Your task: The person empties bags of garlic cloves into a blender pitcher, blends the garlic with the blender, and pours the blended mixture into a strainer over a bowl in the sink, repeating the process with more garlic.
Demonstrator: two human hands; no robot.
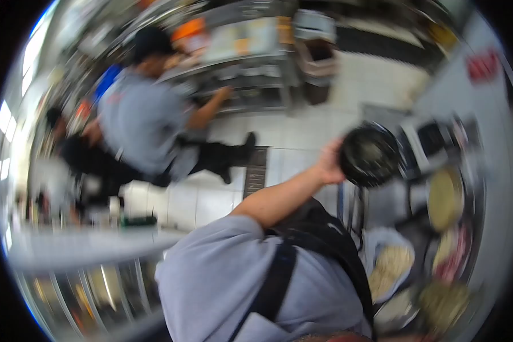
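My left hand [329, 162] is closed on the rim side of a glossy black bowl [369, 154], with my arm stretched out from my body. Motion blurs the bowl, and I cannot make out what, if anything, lies in it. Just beyond the bowl is a dark and silver device [433, 142] on the counter, its kind unclear. Nearer me on that counter stands a white tub [407, 242] of pale, shredded-looking food. My right hand does not show.
Round containers of food [446, 198] line the counter beside the wall. A co-worker [145, 117] in a grey shirt leans toward a metal work table [242, 65] across the tiled floor. A bin [316, 65] stands by that table. Behind me is a glass-fronted counter [97, 251].
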